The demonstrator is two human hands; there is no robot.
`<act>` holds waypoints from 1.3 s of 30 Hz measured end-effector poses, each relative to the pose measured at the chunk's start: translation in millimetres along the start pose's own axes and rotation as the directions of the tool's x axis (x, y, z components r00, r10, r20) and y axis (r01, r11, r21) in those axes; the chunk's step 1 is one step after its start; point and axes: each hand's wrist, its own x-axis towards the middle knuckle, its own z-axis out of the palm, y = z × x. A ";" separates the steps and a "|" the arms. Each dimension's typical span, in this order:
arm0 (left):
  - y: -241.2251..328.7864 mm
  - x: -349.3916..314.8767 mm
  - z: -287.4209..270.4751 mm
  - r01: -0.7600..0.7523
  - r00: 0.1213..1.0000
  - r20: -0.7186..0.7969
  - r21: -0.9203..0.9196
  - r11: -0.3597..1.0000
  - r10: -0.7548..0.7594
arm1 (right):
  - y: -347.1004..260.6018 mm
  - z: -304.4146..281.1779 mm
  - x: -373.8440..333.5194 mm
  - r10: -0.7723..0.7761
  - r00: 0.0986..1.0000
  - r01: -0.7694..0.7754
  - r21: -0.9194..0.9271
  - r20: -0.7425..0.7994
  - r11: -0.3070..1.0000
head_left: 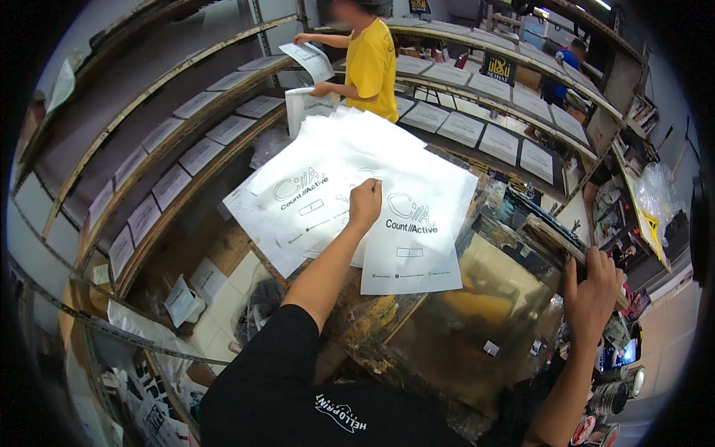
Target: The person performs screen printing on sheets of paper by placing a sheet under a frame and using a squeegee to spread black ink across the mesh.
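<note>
My left hand (365, 203) is closed at the top edge of a white printed sheet (411, 257), pinching it. That sheet lies over the near side of the worktable, its printing facing up. Just beyond it, a loose, overlapping pile of similar white sheets (298, 171) spreads across the table. My right hand (592, 294) is at the right side, its fingers hooked over a wooden bar (553, 237) that runs along a dark, stained work surface. Part of the bar is hidden by the hand.
Racks hold rows of printed sheets at left (175, 186) and behind (462, 128). Across the table a person in a yellow shirt (372, 63) holds sheets. A glossy brown panel (477, 320) lies in front of me; cans (609, 398) stand at lower right.
</note>
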 end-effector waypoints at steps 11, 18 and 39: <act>-4.9 -12.2 -7.7 -0.023 0.999 -0.027 -0.027 0.999 0.022 | 1.9 4.1 -2.9 -0.017 1.000 0.018 0.026 -0.016 1.000; -6.5 -18.4 -8.2 -0.015 1.000 -0.019 -0.061 0.998 0.014 | 0.5 3.3 -1.4 0.002 1.000 -0.002 0.010 0.019 1.000; -10.8 -31.0 -4.9 -0.070 0.997 -0.041 -0.069 0.995 0.067 | 1.2 5.8 -3.1 -0.024 1.000 0.023 0.050 0.006 0.998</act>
